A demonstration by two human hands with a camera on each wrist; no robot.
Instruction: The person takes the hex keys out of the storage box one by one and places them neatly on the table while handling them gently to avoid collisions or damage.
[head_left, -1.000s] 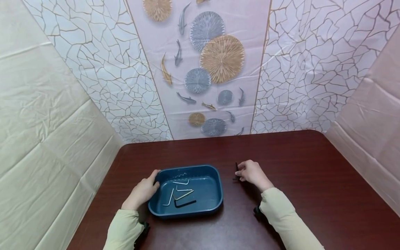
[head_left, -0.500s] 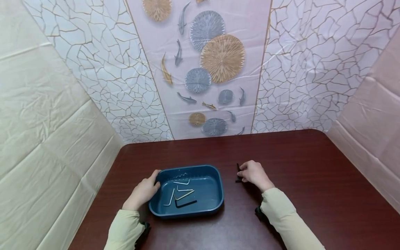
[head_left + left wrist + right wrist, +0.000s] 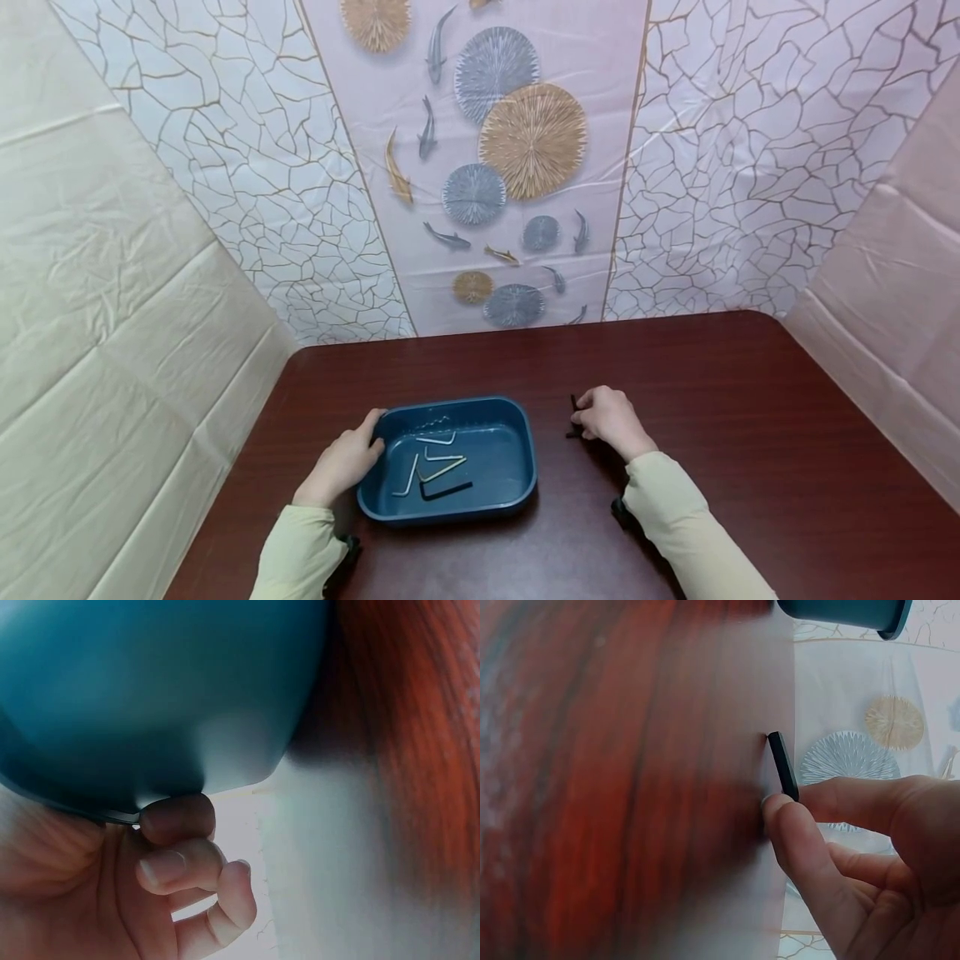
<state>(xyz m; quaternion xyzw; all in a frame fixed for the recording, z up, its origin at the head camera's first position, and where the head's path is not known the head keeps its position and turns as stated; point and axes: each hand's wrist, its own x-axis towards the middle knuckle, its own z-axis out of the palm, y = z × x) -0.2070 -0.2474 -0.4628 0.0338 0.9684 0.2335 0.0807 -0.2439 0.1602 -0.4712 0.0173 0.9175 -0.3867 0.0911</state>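
A dark blue tray (image 3: 504, 454) sits left of the table's middle. At its left end my left hand (image 3: 339, 462) grips the rim; in the left wrist view its fingers (image 3: 180, 866) curl against the tray's outer wall. To the tray's right, my right hand (image 3: 613, 423) pinches a black hex key (image 3: 574, 403) between thumb and fingertips, low at the table. In the right wrist view one straight piece of that hex key (image 3: 783, 765) sticks out past the fingertips. Inside the tray lie several silver or yellowish hex keys (image 3: 409, 477) and a thicker black hex key (image 3: 450, 490).
The dark red-brown table (image 3: 720, 417) reaches back to a patterned cloth wall (image 3: 487, 275). Pale padded cloth walls (image 3: 112, 350) flank the left and right sides. Dark wrist devices (image 3: 621, 512) sit under both sleeves.
My right hand and the pinched black hex key have shifted slightly right and toward me. The left hand keeps its grip on the tray, which stays put.
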